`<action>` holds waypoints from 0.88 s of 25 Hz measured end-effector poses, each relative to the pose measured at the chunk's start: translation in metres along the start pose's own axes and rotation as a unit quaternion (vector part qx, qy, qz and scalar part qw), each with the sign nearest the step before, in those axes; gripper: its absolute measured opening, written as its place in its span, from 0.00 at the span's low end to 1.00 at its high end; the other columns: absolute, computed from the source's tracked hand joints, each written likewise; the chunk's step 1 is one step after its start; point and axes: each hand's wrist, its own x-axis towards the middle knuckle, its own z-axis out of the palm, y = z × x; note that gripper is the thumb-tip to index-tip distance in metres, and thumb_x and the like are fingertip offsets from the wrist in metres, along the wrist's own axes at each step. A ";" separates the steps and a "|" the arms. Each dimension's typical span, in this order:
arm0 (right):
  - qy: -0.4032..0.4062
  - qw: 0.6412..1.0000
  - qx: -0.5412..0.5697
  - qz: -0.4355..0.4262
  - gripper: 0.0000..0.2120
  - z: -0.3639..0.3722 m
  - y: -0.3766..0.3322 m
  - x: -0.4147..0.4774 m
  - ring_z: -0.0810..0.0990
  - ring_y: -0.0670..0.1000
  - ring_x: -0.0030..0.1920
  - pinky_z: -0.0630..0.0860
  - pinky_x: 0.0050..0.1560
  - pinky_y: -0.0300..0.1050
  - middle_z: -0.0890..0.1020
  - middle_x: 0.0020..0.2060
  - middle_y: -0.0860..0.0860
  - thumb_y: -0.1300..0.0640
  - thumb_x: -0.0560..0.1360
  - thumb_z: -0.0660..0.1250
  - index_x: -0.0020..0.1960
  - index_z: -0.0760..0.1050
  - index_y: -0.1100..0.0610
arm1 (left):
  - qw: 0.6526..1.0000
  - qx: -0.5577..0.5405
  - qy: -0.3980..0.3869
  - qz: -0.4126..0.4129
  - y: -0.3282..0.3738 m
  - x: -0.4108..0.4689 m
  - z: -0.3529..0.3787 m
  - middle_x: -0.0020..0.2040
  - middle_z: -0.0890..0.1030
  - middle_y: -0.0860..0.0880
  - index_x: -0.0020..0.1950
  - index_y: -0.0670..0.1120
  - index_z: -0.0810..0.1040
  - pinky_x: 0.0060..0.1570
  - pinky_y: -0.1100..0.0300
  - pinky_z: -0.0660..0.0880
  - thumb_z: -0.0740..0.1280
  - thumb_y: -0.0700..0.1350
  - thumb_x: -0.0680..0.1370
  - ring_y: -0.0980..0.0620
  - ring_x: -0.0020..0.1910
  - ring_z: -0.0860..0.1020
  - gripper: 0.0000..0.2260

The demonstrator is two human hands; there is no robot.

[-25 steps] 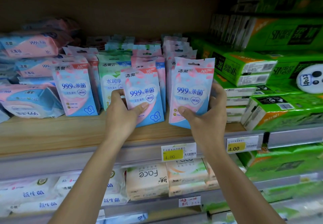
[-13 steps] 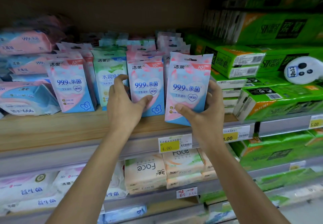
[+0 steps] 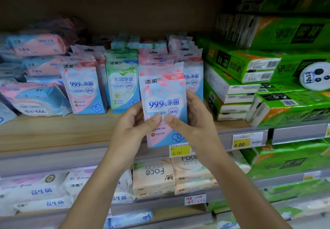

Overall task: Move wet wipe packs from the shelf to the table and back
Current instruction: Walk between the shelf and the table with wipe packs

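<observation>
Just before the shelf (image 3: 53,132) edge, off the wood and upright: pink-and-blue pack (image 3: 163,94), gripped from both sides. Left hand (image 3: 132,126) at its left edge, thumb (image 3: 153,119) pressed flat on the front, other fingers curled round the edge to the back. Right hand (image 3: 196,121) at its right edge, same grip, thumb on the front, fingers wrapped behind. Thumb tips nearly meeting at mid-pack. Possible second pack behind the first: cannot tell. Bottom corner of the pack overlapping a yellow tag (image 3: 179,151) on the rail. Behind, standing in rows on the shelf: more packs (image 3: 84,87) of the same print, a green one (image 3: 123,84) among them. Far left, bulky wipes (image 3: 35,44) stacked flat. Right, green tissue bundles (image 3: 241,64) piled high. Below, peach tissue packs (image 3: 153,175) on the lower shelf.
</observation>
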 end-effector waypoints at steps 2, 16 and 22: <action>0.064 0.998 0.000 0.028 0.14 -0.009 -0.004 0.014 0.80 0.45 0.51 0.75 0.55 0.42 0.82 0.51 0.48 0.64 0.75 0.66 0.59 0.75 0.56 | 0.999 -0.009 0.020 -0.024 -0.003 0.001 -0.005 0.46 0.85 0.52 0.54 0.45 0.78 0.39 0.65 0.78 0.67 0.40 0.70 0.56 0.44 0.83 0.13; 0.196 0.865 -0.449 0.110 0.28 -0.029 0.035 0.082 0.73 0.61 0.61 0.74 0.55 0.53 0.71 0.62 0.60 0.58 0.68 0.74 0.63 0.65 0.62 | 0.993 -0.002 0.065 -0.094 -0.006 0.023 -0.012 0.46 0.86 0.51 0.54 0.45 0.79 0.43 0.59 0.80 0.66 0.39 0.76 0.54 0.42 0.84 0.08; 0.239 0.893 -0.371 0.082 0.22 -0.027 0.024 0.073 0.78 0.61 0.55 0.76 0.51 0.55 0.77 0.55 0.59 0.61 0.70 0.73 0.56 0.64 0.62 | 0.993 0.005 0.065 -0.096 -0.007 0.027 -0.012 0.48 0.85 0.49 0.55 0.43 0.79 0.42 0.63 0.80 0.66 0.39 0.76 0.54 0.42 0.84 0.08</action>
